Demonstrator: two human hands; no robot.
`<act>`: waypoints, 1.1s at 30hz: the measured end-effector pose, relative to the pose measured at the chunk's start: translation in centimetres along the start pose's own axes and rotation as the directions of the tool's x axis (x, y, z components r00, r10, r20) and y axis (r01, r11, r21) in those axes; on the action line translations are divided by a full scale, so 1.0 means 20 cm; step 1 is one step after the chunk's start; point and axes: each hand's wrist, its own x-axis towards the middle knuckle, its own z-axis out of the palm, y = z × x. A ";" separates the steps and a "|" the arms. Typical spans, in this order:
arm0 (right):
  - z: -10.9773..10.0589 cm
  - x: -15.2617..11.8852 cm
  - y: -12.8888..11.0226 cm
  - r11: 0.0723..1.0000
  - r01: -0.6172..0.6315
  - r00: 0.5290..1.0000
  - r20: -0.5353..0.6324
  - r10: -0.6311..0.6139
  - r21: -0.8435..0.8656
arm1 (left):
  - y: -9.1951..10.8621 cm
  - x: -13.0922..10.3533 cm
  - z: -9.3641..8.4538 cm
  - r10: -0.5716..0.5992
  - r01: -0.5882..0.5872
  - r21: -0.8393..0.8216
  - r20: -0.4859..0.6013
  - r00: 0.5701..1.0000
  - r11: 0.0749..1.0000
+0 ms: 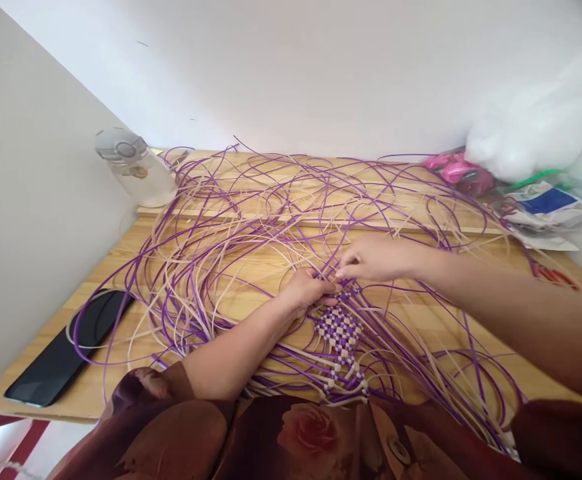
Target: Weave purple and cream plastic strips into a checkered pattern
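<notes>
A woven piece [341, 329] of purple and cream strands lies on the table close to my body, in a checkered pattern. At its far edge my left hand [311, 291] is closed, thumb and fingers pinching the strands there. My right hand [365, 259] is right beside it, fingertips pinched together at the same edge; the strand between them is thin and partly hidden. Long loose purple and cream strands [181, 267] fan out from the weave to the left, the back and the right.
A black phone [71, 350] lies at the left under some strands. A clear bottle [138, 170] stands at the back left. Plastic bags [525, 133], a pink bundle [453, 168] and red-handled pliers [555, 275] are at the right. A wall [291, 80] rises behind the wooden table.
</notes>
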 end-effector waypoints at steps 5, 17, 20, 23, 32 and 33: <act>0.05 -0.02 -0.04 0.998 -0.062 0.997 0.044 0.063 -0.026 | 0.02 -0.01 0.01 0.002 -0.002 0.014 0.000 1.000 1.000; 0.19 0.03 0.05 0.983 0.179 0.974 -0.146 -0.173 0.031 | 0.01 -0.01 -0.03 -0.010 0.007 0.030 0.117 0.993 1.000; 0.17 0.02 0.06 0.989 0.105 0.986 -0.138 -0.090 0.102 | 0.01 -0.02 -0.02 0.002 -0.007 0.093 0.052 0.999 0.996; 0.17 0.01 0.06 0.987 0.058 0.991 -0.126 -0.039 0.151 | 0.01 -0.02 0.00 0.064 -0.068 0.153 0.035 0.997 0.986; 0.23 -0.02 0.07 0.957 -0.040 0.972 -0.212 0.104 0.287 | -0.01 -0.03 0.00 0.108 -0.112 0.201 0.032 0.994 0.973; 0.22 -0.02 0.08 0.942 -0.066 0.979 -0.159 0.124 0.330 | -0.01 -0.03 0.01 0.107 -0.111 0.190 0.030 0.994 0.975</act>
